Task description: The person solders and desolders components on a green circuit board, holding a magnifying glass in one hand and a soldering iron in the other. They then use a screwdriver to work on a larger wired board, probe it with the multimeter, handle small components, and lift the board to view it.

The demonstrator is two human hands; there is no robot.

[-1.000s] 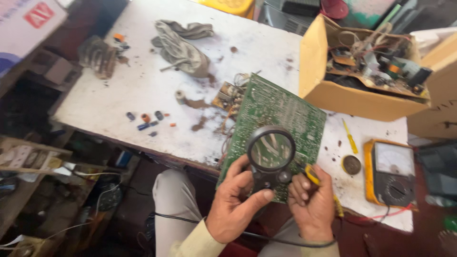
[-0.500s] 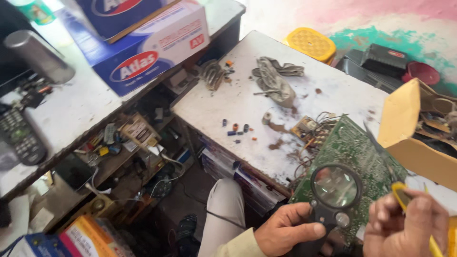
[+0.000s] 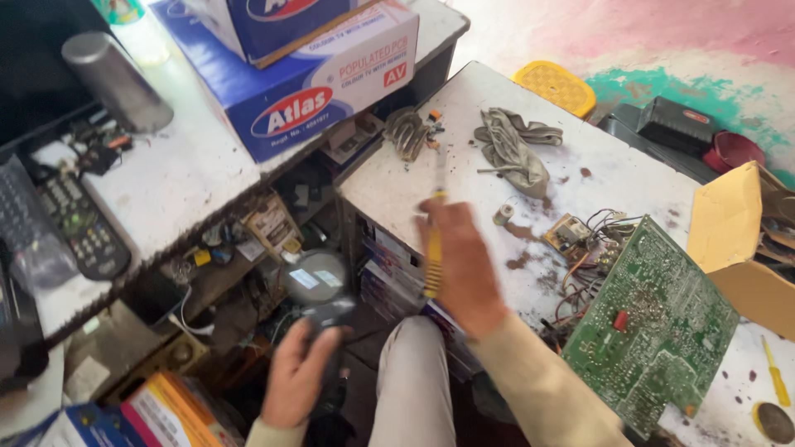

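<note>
The yellow-handled screwdriver (image 3: 433,240) stands nearly upright at the frame's centre, gripped by the closed right hand (image 3: 460,261) over the white surface (image 3: 397,186). At seven o'clock, the left hand (image 3: 300,372) is wrapped around the handle of a magnifying glass (image 3: 316,281), held off the surface. The green circuit board (image 3: 654,327) lies at four o'clock, a grey rag (image 3: 513,149) at one o'clock.
</note>
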